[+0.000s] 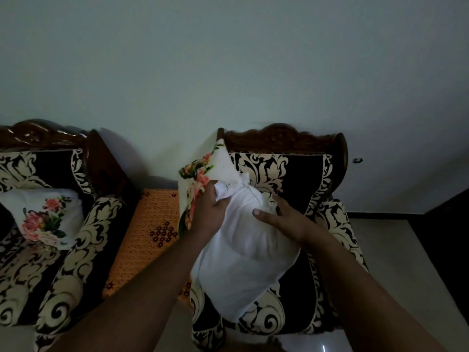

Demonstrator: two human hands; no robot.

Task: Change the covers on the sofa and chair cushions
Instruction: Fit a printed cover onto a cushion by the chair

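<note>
I hold a white cushion (243, 252) over the seat of the armchair (286, 174), which has black and cream upholstery. My left hand (210, 212) grips a bunch of white fabric at the cushion's top, beside a floral cover (200, 176) that hangs off its upper left end. My right hand (281, 219) presses on the cushion's right side, thumb lying flat across the white fabric and fingers curled behind it.
A sofa (76, 240) with the same upholstery stands at the left, with a floral cushion (43, 219) on its seat. An orange patterned cloth (149, 229) covers a low surface between sofa and chair. Pale wall behind, tiled floor at the right.
</note>
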